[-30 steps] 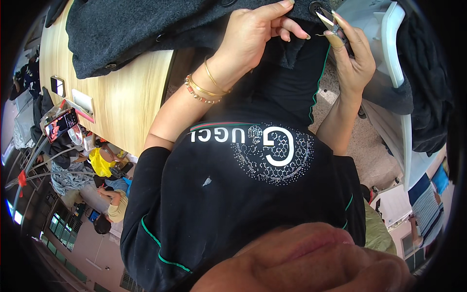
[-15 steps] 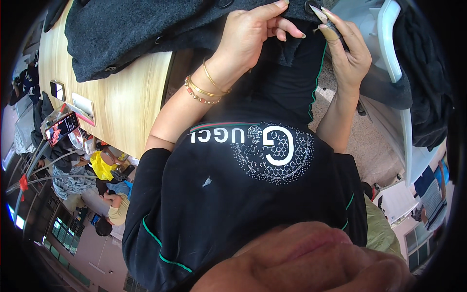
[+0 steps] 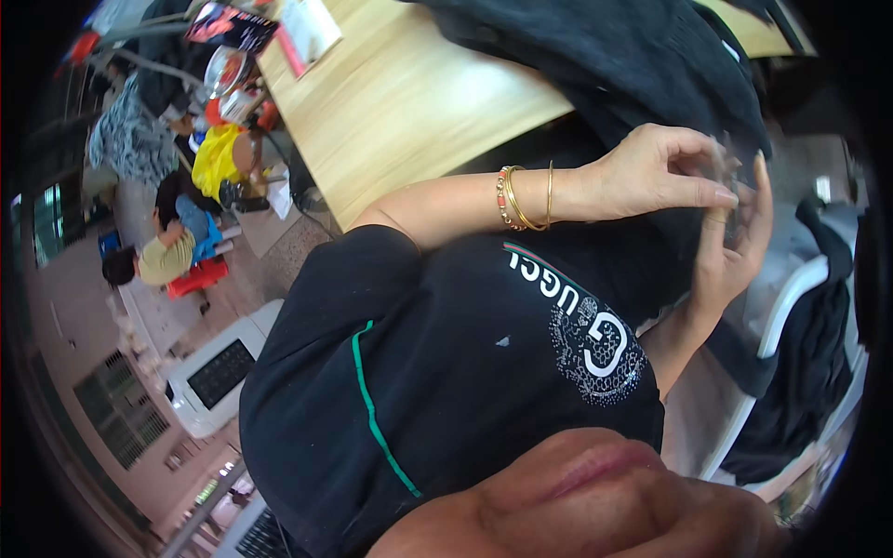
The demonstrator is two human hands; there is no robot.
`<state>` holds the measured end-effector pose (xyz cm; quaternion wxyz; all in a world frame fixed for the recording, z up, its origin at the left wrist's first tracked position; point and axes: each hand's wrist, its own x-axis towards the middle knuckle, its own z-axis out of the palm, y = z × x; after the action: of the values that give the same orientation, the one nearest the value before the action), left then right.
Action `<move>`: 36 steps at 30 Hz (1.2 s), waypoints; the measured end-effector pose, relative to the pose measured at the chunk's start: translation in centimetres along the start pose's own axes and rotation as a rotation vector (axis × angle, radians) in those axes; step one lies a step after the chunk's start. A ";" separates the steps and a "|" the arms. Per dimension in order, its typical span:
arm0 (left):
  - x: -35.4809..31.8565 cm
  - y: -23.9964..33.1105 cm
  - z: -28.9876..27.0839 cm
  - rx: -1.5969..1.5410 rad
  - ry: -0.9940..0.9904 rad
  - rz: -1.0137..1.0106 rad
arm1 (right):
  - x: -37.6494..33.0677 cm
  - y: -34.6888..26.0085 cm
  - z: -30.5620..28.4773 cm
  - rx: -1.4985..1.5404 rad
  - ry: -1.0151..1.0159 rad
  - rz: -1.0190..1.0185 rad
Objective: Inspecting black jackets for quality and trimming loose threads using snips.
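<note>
Fingers of the left hand [image 3: 677, 172] and right hand [image 3: 737, 253] meet around a blurred grey tool [image 3: 729, 181]; which grips it, I cannot tell. They seem to be adjusting it, calling next for a sure pinch; beyond, a dark garment [image 3: 670, 70] lies across the pale wooden counter [image 3: 419, 88].

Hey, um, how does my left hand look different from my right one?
Your left hand reaches across from the left with its fingers bent; your right hand points upward, one finger extended. Bracelets circle the left wrist; none show on the right. Both hands are bare and close together, near a thin object too blurred to identify.
</note>
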<state>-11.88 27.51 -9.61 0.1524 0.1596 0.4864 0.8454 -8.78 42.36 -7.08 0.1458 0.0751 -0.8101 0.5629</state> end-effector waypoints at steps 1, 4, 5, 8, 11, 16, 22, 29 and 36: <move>-0.3 1.0 -0.4 -0.036 0.049 0.014 | 0.6 -0.4 1.1 -0.026 -0.039 -0.083; -1.9 3.1 -2.8 -0.004 0.226 0.079 | 1.8 -1.8 4.6 -0.029 -0.204 -0.177; -2.3 3.7 -3.9 -0.007 0.280 0.094 | 2.2 -2.3 5.7 -0.035 -0.239 -0.247; -4.2 7.0 -8.2 0.089 0.424 0.152 | 3.3 -3.5 8.8 -0.083 -0.411 -0.331; -6.7 11.9 -13.8 0.388 0.566 0.286 | 4.7 -3.8 11.9 -0.203 -0.468 -0.553; -12.3 17.5 -28.1 1.059 1.086 0.194 | 6.8 -2.6 16.1 -0.439 -0.480 -0.776; -13.5 15.9 -38.6 0.836 1.154 -0.089 | 9.0 -0.2 17.7 -0.650 -0.377 -0.787; -11.1 16.7 -26.7 1.282 1.061 0.531 | 9.6 0.0 17.7 -0.660 -0.389 -0.662; -10.0 19.7 -7.1 0.215 -0.014 0.895 | 12.3 1.4 17.1 -0.213 -0.369 -0.469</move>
<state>-7.82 8.39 2.96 -0.2418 0.3744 0.4538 0.7716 -23.37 27.44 -9.94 0.1291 0.3449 -0.8380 0.4027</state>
